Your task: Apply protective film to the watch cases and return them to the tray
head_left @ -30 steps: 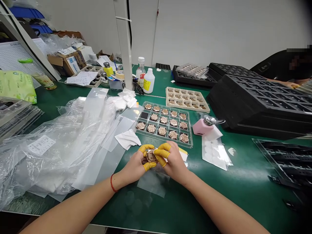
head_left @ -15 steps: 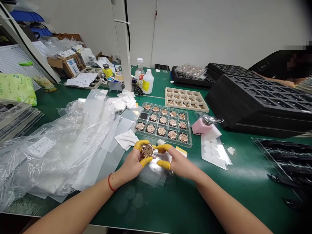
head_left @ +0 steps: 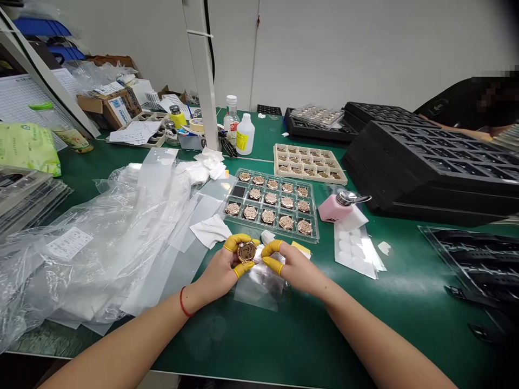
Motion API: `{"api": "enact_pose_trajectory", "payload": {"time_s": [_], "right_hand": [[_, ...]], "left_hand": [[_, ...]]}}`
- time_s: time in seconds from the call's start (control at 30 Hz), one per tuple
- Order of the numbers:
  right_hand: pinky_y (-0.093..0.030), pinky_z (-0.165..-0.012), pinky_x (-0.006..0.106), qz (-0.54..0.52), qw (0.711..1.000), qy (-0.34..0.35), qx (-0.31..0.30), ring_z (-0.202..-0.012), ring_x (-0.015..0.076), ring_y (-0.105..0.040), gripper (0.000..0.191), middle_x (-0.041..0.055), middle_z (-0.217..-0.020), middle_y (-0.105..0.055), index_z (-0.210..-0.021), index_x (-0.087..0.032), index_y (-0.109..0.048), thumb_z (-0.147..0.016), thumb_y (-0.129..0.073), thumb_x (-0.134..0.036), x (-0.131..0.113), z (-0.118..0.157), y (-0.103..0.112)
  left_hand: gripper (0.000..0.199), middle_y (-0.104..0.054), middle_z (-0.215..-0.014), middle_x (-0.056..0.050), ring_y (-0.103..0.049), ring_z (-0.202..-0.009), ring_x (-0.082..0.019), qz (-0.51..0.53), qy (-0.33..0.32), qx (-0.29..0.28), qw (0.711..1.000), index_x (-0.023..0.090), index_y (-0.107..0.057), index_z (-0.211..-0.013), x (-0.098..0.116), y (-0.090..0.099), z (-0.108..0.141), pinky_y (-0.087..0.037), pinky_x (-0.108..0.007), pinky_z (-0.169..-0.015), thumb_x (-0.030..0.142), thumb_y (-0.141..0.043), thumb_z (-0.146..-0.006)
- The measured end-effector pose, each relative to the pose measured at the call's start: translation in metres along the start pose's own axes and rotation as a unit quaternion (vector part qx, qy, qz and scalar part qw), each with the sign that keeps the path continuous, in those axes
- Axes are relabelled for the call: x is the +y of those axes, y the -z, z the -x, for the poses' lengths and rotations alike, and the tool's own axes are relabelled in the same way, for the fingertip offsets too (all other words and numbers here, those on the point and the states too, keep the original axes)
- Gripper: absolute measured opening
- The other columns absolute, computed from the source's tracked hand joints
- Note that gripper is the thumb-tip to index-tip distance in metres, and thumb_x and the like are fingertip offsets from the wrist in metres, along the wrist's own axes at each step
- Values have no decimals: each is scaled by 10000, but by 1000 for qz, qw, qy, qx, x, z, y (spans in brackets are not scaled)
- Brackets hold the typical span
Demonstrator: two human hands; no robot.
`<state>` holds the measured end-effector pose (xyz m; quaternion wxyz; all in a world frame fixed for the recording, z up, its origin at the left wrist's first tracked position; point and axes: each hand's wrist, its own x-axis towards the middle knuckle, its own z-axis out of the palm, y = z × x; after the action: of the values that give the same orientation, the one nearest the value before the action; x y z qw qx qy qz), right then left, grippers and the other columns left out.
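Note:
Yellow finger covers are on the fingers of both hands. My left hand (head_left: 221, 267) grips a round gold watch case (head_left: 246, 251) by its edges, its engraved back facing up. Just right of the case, my right hand (head_left: 294, 266) has its thumb and index finger apart, with nothing visible held between them. Thin clear plastic film (head_left: 257, 294) lies below the hands. Beyond them, a clear tray (head_left: 314, 213) holds several similar gold watch cases, and one compartment on its left shows only a dark bottom.
Crumpled plastic bags (head_left: 101, 243) cover the left side. A pink pump bottle (head_left: 334, 208) stands right of the tray, near stacked black trays (head_left: 425, 200). A beige tray (head_left: 344, 178) and a white bottle (head_left: 245, 135) sit farther back. Another person's arm (head_left: 458, 129) shows at upper right.
The thumb and index finger of my right hand have come closer together. The watch case has turned slightly in my left hand, and the film below has shifted.

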<state>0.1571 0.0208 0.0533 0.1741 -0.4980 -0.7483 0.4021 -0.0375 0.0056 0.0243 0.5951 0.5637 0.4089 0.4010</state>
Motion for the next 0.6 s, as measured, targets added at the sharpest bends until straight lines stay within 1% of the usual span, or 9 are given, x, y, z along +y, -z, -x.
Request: {"api": "enact_pose_trajectory", "payload": {"time_s": [0.13,0.17,0.23,0.3,0.33,0.37,0.43,0.5,0.6], "right_hand": [[-425,-717,307,34,999,24,-6,-806,175,-540,66,25,-841,-623,-769,-198,-591,-765,-527,-186,-4,0,-2],[-422,-719,311,35,999,31,2,-800,177,-536,64,23,-824,-619,-746,-197,-584,-759,-525,-174,-5,0,0],[-418,-752,331,15,999,35,31,-813,181,-536,68,24,-821,-615,-724,-198,-570,-763,-518,-176,-8,1,5],[-411,-811,355,-44,997,13,68,-858,189,-546,58,30,-863,-617,-727,-199,-563,-770,-529,-216,-11,2,10],[-403,-842,364,-91,993,-6,81,-897,195,-549,63,37,-907,-619,-725,-198,-561,-767,-543,-242,-12,2,11],[-396,-864,366,-146,985,-27,84,-933,201,-549,87,43,-951,-619,-709,-196,-557,-757,-563,-268,-14,2,11],[-390,-872,352,-254,963,-66,63,-963,205,-547,155,47,-997,-618,-651,-187,-545,-731,-600,-309,-17,1,8],[-394,-839,331,-332,939,-83,28,-905,189,-551,195,36,-936,-625,-608,-181,-537,-711,-621,-324,-20,0,2],[-393,-784,311,-383,920,-85,1,-771,153,-528,183,-1,-755,-594,-607,-182,-551,-695,-638,-317,-23,-2,-6]], "left_hand": [[418,-581,-1126,-61,-596,-1010,-199,-14,6,-18,1000,237,-417,-1121,-2,-1,1,-499,-326,-840,255,-635,-765],[431,-582,-1114,-59,-598,-1002,-198,-10,10,-13,1000,239,-408,-1133,-3,-1,0,-498,-331,-842,251,-634,-765],[462,-587,-1083,-55,-602,-984,-194,1,19,17,1000,239,-389,-1154,-5,1,-2,-493,-340,-846,243,-634,-761],[485,-596,-1040,-47,-608,-956,-189,6,27,49,998,233,-382,-1159,-6,3,-4,-491,-339,-840,234,-642,-749],[487,-598,-1020,-43,-612,-935,-185,5,31,55,998,230,-386,-1154,-6,3,-5,-491,-335,-833,227,-646,-743],[482,-597,-1007,-38,-615,-916,-179,4,34,54,998,228,-392,-1151,-5,3,-5,-493,-329,-822,221,-647,-741],[471,-587,-1019,-36,-614,-903,-169,10,42,27,999,231,-405,-1150,-3,2,-3,-500,-314,-805,207,-642,-743],[472,-573,-1066,-41,-609,-932,-169,18,47,-5,999,236,-414,-1160,1,-1,1,-504,-307,-816,194,-637,-746],[482,-567,-1111,-51,-604,-977,-176,17,48,-35,998,233,-419,-1179,5,-5,5,-498,-313,-859,185,-636,-751]]}}
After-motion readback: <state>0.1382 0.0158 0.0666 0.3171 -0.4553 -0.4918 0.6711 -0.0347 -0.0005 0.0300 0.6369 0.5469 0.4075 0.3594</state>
